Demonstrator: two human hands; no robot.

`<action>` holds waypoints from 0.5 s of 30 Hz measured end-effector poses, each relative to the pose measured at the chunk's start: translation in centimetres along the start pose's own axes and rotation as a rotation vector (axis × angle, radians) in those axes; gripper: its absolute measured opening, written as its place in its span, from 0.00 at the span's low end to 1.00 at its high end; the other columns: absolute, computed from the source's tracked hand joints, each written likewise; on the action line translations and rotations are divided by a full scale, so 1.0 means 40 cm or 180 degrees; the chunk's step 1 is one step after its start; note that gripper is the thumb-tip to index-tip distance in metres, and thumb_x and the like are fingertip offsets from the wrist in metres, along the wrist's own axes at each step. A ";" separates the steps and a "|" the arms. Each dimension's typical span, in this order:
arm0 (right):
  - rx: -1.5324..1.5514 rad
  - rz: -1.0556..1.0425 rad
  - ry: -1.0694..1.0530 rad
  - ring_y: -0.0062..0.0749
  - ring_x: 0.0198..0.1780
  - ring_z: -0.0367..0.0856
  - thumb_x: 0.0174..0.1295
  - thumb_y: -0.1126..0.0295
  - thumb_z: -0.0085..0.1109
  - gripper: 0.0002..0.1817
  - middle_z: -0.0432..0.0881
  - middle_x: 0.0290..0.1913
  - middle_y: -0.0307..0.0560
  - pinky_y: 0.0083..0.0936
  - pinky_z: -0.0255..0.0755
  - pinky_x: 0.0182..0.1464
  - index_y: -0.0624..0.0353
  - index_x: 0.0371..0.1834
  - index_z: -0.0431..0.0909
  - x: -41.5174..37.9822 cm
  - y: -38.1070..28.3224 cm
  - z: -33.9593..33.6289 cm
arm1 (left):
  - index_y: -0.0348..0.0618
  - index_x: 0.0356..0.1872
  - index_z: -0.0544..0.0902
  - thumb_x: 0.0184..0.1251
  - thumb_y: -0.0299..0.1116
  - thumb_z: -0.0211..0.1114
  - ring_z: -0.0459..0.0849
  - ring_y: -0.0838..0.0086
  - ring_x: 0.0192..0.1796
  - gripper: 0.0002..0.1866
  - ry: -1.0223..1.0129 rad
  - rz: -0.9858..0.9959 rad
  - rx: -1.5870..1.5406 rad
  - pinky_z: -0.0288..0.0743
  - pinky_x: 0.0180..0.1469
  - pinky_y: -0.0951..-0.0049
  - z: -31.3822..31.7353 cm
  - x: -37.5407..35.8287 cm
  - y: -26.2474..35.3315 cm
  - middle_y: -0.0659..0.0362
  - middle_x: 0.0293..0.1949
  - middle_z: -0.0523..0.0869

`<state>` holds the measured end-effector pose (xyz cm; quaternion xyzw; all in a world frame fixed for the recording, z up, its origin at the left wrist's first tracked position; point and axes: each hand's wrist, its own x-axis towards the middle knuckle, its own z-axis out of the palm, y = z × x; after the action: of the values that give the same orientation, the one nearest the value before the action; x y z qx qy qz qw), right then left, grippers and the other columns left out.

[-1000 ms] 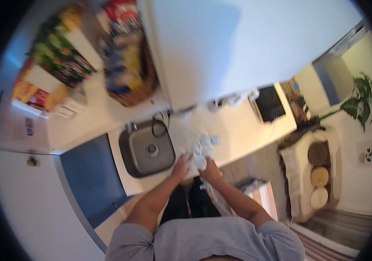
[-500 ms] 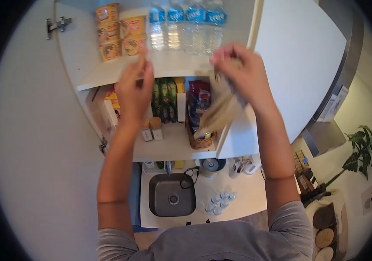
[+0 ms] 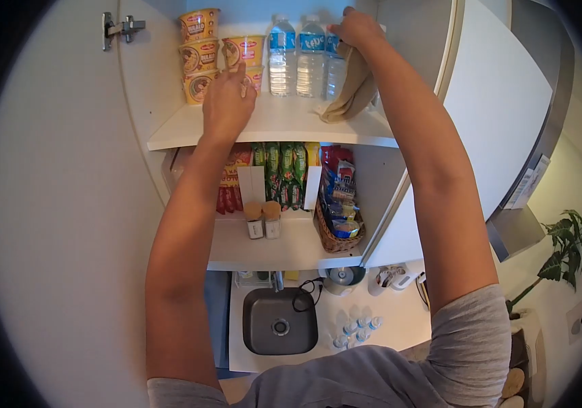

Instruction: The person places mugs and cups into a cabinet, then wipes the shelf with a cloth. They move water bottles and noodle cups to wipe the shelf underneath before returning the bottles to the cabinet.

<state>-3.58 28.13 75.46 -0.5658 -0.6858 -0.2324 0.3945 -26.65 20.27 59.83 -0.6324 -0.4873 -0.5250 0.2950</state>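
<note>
High in the open cabinet, my right hand [image 3: 359, 28] grips a beige cloth [image 3: 352, 92], which hangs down to the upper shelf [image 3: 277, 122]. The cloth drapes in front of the rightmost water bottles, partly covering them. Beside it stand clear water bottles with blue labels [image 3: 283, 58]. My left hand [image 3: 228, 105] is raised at the shorter stack of yellow instant noodle cups [image 3: 243, 51], fingers extended and holding nothing. It overlaps the lower cup in this view. A taller stack of noodle cups [image 3: 199, 56] stands just to the left.
On the lower shelf are green packets [image 3: 284, 170], two wooden-lidded jars [image 3: 262, 221] and a wicker basket [image 3: 340, 243] of packaged food. Below lie a sink [image 3: 279, 326] and several small bottles [image 3: 359, 330] on the counter. Cabinet doors flank both sides.
My right hand has lifted the cloth from in front of the lower shelf to the upper one, beside the bottles. My left hand has moved to the noodle cups. The view has shifted slightly.
</note>
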 end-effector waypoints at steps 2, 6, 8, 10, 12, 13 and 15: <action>0.0033 -0.0222 0.0202 0.48 0.50 0.81 0.55 0.56 0.65 0.27 0.82 0.45 0.62 0.39 0.74 0.53 0.63 0.52 0.75 0.003 0.007 -0.015 | 0.38 0.59 0.77 0.62 0.35 0.59 0.80 0.51 0.50 0.24 -0.0066 0.0040 0.0113 0.72 0.55 0.56 -0.003 0.002 0.000 0.43 0.47 0.82; 0.0007 -0.0671 -0.0083 0.56 0.47 0.81 0.55 0.59 0.65 0.26 0.81 0.44 0.67 0.41 0.75 0.52 0.69 0.49 0.75 -0.048 -0.009 -0.134 | 0.38 0.59 0.77 0.62 0.37 0.59 0.81 0.52 0.50 0.24 -0.0274 -0.0069 -0.0007 0.73 0.54 0.56 -0.022 0.002 0.017 0.43 0.46 0.83; 0.0381 -0.0627 -0.0044 0.53 0.45 0.82 0.57 0.59 0.64 0.26 0.81 0.44 0.67 0.40 0.76 0.50 0.69 0.50 0.73 -0.125 0.009 -0.217 | 0.38 0.58 0.78 0.63 0.37 0.59 0.82 0.53 0.48 0.23 -0.0187 -0.0049 0.0095 0.74 0.53 0.56 -0.019 0.000 0.024 0.43 0.46 0.83; 0.1121 -0.0560 -0.0032 0.45 0.41 0.83 0.59 0.59 0.63 0.25 0.81 0.42 0.64 0.36 0.78 0.44 0.68 0.50 0.71 -0.212 0.020 -0.320 | 0.39 0.58 0.78 0.63 0.41 0.60 0.83 0.53 0.48 0.25 -0.0369 -0.0097 0.0084 0.75 0.52 0.56 -0.010 0.022 0.042 0.43 0.45 0.84; 0.1569 -0.0477 0.0009 0.34 0.34 0.82 0.62 0.59 0.61 0.20 0.80 0.37 0.57 0.28 0.78 0.36 0.65 0.45 0.70 -0.296 0.047 -0.433 | 0.39 0.59 0.77 0.61 0.47 0.62 0.83 0.53 0.48 0.29 -0.0698 -0.0139 0.0018 0.75 0.52 0.56 0.011 0.068 0.090 0.43 0.44 0.84; 0.1749 -0.0623 -0.0004 0.33 0.33 0.81 0.62 0.58 0.61 0.19 0.80 0.35 0.57 0.28 0.77 0.33 0.63 0.44 0.70 -0.349 0.067 -0.486 | 0.39 0.59 0.77 0.59 0.50 0.63 0.83 0.52 0.48 0.31 -0.0499 -0.0084 -0.0391 0.75 0.53 0.56 0.058 0.092 0.116 0.42 0.45 0.84; 0.2135 -0.0502 -0.0260 0.37 0.31 0.82 0.62 0.58 0.61 0.19 0.82 0.36 0.58 0.31 0.76 0.32 0.64 0.46 0.73 -0.464 0.108 -0.576 | 0.39 0.58 0.77 0.57 0.55 0.64 0.83 0.50 0.49 0.34 -0.0014 0.0215 -0.0759 0.75 0.53 0.57 0.158 0.146 0.201 0.41 0.46 0.84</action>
<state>7.87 0.61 73.37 -0.3588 -0.7808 -0.0011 0.5116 -16.97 24.85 64.78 -0.6801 -0.4005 -0.5676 0.2342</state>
